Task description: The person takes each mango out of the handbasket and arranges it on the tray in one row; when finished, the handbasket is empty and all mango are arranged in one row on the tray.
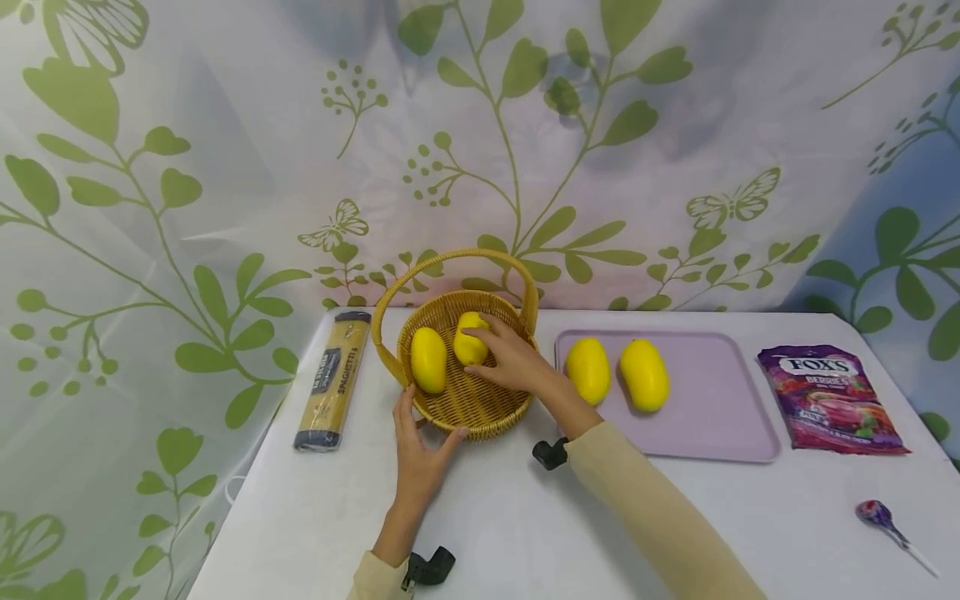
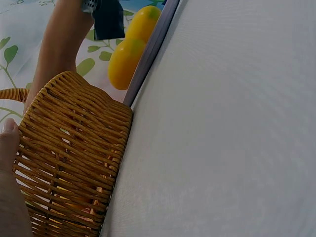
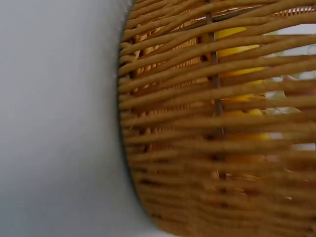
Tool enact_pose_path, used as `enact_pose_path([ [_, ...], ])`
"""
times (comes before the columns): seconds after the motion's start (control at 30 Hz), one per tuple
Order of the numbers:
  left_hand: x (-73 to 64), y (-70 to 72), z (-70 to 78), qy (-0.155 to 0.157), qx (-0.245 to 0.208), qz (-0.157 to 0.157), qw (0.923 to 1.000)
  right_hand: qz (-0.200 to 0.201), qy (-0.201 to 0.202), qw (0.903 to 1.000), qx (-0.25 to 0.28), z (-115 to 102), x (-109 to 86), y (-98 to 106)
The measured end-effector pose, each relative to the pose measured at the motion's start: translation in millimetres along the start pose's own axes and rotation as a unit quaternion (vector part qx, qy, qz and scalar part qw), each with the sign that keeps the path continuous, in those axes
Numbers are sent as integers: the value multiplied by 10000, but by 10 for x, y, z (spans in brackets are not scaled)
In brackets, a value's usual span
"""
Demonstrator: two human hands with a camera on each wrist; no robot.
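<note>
A round wicker basket [image 1: 480, 408] with a tall arched handle stands on the table and has two yellow mangoes in it. One mango [image 1: 428, 360] lies at the basket's left side. The other mango [image 1: 469, 340] is in my right hand [image 1: 510, 354], whose fingers and thumb hold it from the right, inside the basket. My left hand [image 1: 420, 458] holds the basket's front left side, thumb along the front and fingers at the left. In the left wrist view its thumb [image 2: 9, 143] lies against the woven wall. The right wrist view shows mostly basket weave [image 3: 197, 128], with yellow behind it.
Right of the basket lies a lilac tray [image 1: 720, 400] bearing two more mangoes [image 1: 588, 371]. A spaghetti packet [image 1: 333, 379] lies left of the basket. At the far right are a purple Fox's candy bag [image 1: 832, 404] and a lollipop [image 1: 877, 515]. A leaf-patterned curtain [image 1: 480, 167] hangs behind.
</note>
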State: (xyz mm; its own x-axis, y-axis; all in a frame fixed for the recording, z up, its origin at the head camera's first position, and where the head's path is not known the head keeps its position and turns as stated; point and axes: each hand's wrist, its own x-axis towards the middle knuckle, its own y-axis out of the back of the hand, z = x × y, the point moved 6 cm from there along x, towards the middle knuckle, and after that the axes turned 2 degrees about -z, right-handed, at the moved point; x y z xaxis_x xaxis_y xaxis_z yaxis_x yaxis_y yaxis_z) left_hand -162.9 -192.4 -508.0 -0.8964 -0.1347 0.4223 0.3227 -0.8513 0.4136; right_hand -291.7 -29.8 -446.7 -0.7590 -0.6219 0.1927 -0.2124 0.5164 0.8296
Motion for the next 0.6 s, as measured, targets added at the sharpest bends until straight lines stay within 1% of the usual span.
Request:
enact_pose_path([
  [0.1, -10, 0, 4, 14, 15, -12, 10000, -44, -47, 10000, -63, 18, 62, -65],
  [0.17, -12, 2, 11, -15, 7, -12, 10000, -165, -129, 9997, -127, 36, 85, -108],
  [0.3, -1, 5, 28, -101, 3, -18, 9999, -617, -463, 9966, -295, 91, 96, -182],
  [0.4, 5, 0, 23, -104, 47, -32, 9999, -842, -583, 9942, -314, 106, 90, -210],
  [0.6, 7, 1, -7, -108, 95, -3, 9999, -806, -343, 9957, -294, 71, 108, -210],
])
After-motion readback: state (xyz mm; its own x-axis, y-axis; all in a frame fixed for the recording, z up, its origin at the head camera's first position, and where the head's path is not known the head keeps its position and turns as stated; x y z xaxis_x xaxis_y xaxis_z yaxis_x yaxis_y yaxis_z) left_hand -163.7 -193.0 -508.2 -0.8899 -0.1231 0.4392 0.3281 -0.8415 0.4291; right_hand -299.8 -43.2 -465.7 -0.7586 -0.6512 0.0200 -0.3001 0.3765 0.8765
